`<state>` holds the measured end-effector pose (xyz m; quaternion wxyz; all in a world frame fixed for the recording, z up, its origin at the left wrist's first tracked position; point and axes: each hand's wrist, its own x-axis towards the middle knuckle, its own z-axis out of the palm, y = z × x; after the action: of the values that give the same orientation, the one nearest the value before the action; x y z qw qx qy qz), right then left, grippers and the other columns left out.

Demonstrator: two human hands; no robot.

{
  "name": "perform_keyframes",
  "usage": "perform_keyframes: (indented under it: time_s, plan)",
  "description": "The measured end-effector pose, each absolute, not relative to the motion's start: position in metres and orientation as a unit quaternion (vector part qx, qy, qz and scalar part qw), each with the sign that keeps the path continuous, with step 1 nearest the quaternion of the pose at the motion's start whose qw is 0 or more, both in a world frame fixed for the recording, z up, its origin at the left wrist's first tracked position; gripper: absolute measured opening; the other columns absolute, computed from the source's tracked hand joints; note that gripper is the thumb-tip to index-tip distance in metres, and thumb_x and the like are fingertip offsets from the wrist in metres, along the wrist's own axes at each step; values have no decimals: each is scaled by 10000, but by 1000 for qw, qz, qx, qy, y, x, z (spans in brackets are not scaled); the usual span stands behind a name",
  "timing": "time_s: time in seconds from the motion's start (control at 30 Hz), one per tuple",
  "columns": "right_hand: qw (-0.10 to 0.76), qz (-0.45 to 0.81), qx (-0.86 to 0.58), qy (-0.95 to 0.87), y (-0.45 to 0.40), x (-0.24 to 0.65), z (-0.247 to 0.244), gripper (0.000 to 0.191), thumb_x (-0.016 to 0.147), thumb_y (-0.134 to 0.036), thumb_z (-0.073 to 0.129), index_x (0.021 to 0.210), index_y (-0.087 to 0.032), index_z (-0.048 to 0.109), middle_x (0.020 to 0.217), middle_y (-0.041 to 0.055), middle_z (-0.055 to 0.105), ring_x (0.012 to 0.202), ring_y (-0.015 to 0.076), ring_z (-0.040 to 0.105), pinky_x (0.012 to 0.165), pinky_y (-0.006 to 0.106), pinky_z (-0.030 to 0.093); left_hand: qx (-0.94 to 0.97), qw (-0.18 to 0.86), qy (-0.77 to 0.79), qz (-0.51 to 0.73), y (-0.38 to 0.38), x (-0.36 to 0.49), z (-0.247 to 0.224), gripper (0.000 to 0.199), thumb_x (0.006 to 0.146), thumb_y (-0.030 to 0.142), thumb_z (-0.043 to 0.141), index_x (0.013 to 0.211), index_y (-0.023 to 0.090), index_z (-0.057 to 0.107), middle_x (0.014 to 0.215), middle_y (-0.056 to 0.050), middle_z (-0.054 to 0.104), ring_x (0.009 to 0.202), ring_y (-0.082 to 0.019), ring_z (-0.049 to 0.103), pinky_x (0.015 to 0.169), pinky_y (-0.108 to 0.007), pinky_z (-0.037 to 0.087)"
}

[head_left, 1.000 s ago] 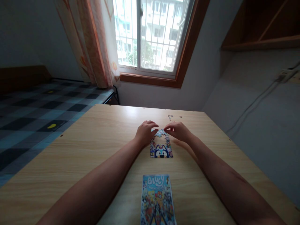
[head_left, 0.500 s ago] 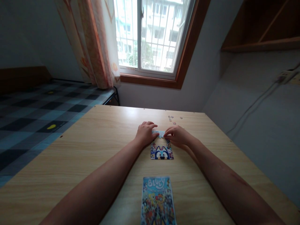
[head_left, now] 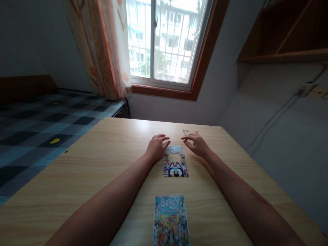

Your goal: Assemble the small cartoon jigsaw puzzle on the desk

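Note:
A partly assembled jigsaw puzzle (head_left: 176,170) lies flat on the wooden table, with a dog face at its near end and a gap in its middle that shows bare wood. My left hand (head_left: 157,147) is at the puzzle's upper left corner, fingers apart and holding nothing. Above the upper right corner is my right hand (head_left: 195,143), its fingers apart with nothing visible between them. Several loose pieces (head_left: 185,131) lie just beyond my right hand. Nearer to me is a printed Bluey picture card (head_left: 171,220).
The wooden table (head_left: 102,177) fills the foreground. On the left stands a bed with a checked cover (head_left: 84,120). Behind the table are a curtain (head_left: 107,51) and a barred window. A shelf (head_left: 287,56) and a cable are at the right wall.
Both hands have come off the puzzle's top part and moved apart, uncovering it. My right hand has lifted away, up and to the right. The view has shifted slightly.

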<state>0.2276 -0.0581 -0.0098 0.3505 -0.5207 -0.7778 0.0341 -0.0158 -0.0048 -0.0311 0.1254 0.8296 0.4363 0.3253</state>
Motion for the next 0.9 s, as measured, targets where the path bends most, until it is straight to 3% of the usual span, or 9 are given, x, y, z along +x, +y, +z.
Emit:
perform_keyframes:
  time_s: [0.17,0.3,0.5,0.9]
  plan:
    - [464,-112,-643,-600,-47,274,-24,292,875,-219,529,1035,-181,771,1072,94,741,1069,243,627,1064,418,412,795,196,426,384,4,-21,-30,259,933,252,576,1098,202,769,1204,-71,727,1170,-228,641,1101,-382,461]
    - [475,-51,-748,-461,-41,313,-48,406,821,-199,505,1145,-178,749,1197,104,712,1149,248,619,1072,384,436,744,222,470,420,6,-27,-28,246,925,296,578,1045,196,768,1143,-64,750,1112,-233,671,1040,-366,501]
    - [451,46,-792,-410,-30,329,-68,453,803,-206,510,1191,-200,743,1184,75,731,935,203,704,862,279,538,697,190,541,431,12,-31,-29,311,935,349,526,1019,172,768,1099,-94,762,1079,-263,686,1011,-385,510]
    - [373,77,-800,-463,-22,326,-73,429,851,-241,518,1222,-293,727,1187,8,741,1067,153,697,953,225,518,751,94,566,326,15,-26,-28,400,964,349,439,1098,162,767,1170,-98,747,1120,-252,668,1040,-339,479]
